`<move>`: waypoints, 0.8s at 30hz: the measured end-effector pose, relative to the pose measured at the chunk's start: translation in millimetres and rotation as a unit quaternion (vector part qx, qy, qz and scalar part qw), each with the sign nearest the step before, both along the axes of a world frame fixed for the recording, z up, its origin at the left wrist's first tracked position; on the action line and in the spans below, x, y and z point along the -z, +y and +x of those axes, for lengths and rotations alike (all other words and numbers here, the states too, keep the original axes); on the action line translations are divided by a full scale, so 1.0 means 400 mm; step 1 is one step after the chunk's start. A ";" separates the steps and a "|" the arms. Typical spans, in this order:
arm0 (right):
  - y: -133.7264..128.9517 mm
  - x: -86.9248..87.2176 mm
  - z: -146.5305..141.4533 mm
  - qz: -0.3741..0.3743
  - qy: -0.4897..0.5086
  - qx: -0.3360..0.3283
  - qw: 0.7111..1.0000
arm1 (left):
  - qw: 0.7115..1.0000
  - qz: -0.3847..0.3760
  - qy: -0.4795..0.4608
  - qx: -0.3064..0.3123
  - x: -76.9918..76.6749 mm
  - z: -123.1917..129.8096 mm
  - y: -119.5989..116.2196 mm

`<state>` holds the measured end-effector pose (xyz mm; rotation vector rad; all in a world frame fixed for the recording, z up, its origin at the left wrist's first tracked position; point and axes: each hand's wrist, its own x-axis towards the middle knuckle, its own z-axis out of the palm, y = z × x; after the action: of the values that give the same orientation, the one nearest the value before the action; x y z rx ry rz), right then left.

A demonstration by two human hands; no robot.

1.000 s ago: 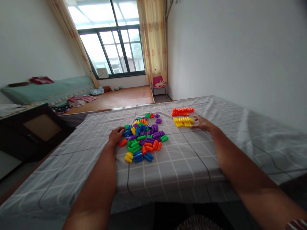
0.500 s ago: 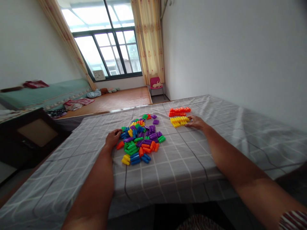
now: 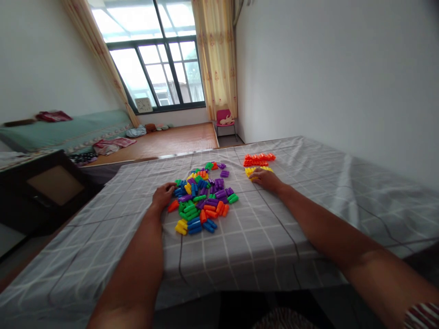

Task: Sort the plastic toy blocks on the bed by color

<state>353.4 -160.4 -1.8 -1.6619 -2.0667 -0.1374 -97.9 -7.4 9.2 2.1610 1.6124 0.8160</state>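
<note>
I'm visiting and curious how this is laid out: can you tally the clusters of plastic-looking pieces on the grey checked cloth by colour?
Orange ridged plastic-looking cluster: 1
Yellow ridged plastic-looking cluster, partly covered by the right hand: 1
Multicoloured heap of plastic-looking tubes: 1
Total: 3

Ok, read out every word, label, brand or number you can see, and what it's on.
No text is readable here.
Clock: any numbers on its face are too small and blurred to read.
Toy blocks: no lettering I can make out.
Checked cloth: lines only, no words.
</note>
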 end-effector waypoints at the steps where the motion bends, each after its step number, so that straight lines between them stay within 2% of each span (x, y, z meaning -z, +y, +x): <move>1: 0.001 0.000 -0.001 0.002 -0.001 0.002 1.000 | 1.000 0.001 0.000 0.000 0.002 -0.001 0.002; 8: -0.001 0.011 -0.004 0.012 -0.002 0.018 1.000 | 1.000 0.002 -0.010 0.003 0.022 -0.004 0.017; 12: -0.012 0.001 -0.058 0.036 0.029 0.007 0.999 | 1.000 -0.002 -0.011 -0.003 0.027 0.002 0.014; 16: -0.009 -0.051 -0.203 0.014 0.025 -0.117 0.993 | 1.000 0.009 0.002 -0.007 0.022 0.006 0.007; 20: 0.047 -0.108 -0.389 0.025 -0.033 -0.251 0.967 | 1.000 0.012 0.007 -0.003 0.014 0.009 -0.003; 24: 0.138 -0.127 -0.529 0.042 -0.087 -0.290 0.952 | 1.000 0.009 -0.005 0.005 0.010 0.009 -0.008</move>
<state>142.0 -105.0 49.1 -0.9613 -2.5512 -0.1759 -94.5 -10.7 5.1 2.1711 1.5933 0.8399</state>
